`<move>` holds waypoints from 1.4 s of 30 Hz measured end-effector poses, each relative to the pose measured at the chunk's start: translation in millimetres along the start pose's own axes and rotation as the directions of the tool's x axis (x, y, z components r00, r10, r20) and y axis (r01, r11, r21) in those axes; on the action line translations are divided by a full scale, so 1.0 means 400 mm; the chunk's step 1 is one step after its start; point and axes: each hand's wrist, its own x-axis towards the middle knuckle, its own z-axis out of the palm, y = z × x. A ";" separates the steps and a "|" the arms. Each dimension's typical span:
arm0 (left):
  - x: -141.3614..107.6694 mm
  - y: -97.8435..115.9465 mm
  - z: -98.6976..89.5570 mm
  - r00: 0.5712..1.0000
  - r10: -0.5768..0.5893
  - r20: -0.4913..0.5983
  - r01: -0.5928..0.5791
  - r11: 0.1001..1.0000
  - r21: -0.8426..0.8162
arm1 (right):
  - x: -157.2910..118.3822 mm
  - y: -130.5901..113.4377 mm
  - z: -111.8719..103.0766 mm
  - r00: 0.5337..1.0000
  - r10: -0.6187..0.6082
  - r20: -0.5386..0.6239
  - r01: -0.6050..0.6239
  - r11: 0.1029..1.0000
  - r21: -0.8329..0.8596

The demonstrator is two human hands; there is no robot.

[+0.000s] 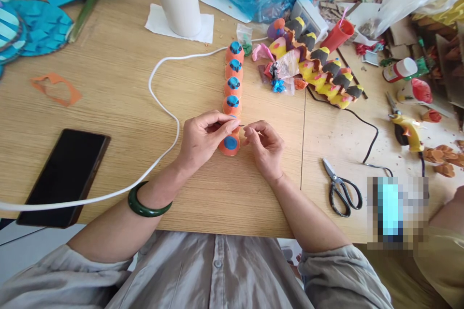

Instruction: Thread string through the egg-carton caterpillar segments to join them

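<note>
An orange strip of several domed cups [233, 88] runs away from me along the middle of the table. Blue patches with dark marks top the far cups; the nearest cup carries a plain blue disc [230, 143]. Over the near part of the strip, my left hand [208, 136] is closed in a pinch, and what it holds is too small to name. Just right of the strip, my right hand [265, 147] has thumb and forefinger pinched near a tiny dark piece between the two hands. The cup under my left fingertips is mostly hidden.
A white cable [177, 123] curves left of the strip, near a black phone [65, 174]. Scissors [340, 188] and a glue gun [408, 130] lie right. Behind stand a white cylinder [177, 0] and a yellow-black painted carton [319, 70]. Another person's arm [449, 217] shows at right.
</note>
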 end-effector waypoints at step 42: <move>0.000 -0.004 0.004 0.994 0.070 0.081 -0.072 0.997 0.020 | -0.005 0.005 0.001 0.986 -0.170 -0.006 0.167 0.976 -0.142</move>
